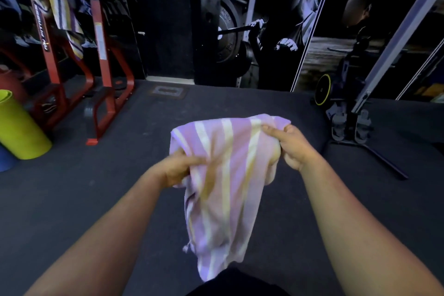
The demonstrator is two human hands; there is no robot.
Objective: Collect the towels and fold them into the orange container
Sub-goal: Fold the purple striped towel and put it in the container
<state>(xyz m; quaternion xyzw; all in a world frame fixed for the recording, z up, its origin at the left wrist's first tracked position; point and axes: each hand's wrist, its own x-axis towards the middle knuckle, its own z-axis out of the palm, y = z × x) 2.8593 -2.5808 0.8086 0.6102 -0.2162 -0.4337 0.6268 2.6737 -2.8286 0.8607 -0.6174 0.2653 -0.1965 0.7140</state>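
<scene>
Head view: dark gym floor [96, 199], largest. Red machine frame [101, 60] far left of the towel, second striped towel [60, 7] draped on it. Yellow-green roll [19, 127] left of the towel. Purple-white striped towel [223, 175] mid-air at centre, hanging down. Left hand [175, 168] fingers curled, bunching its left edge; right hand [293, 146] pinches its top right corner.

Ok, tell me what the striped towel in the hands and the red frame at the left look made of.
Striped towel: thin woven cloth, likely cotton; it drapes limp and creases where both hands grip it. Red frame: painted metal, probably steel; straight rigid bars with a slight sheen.
</scene>
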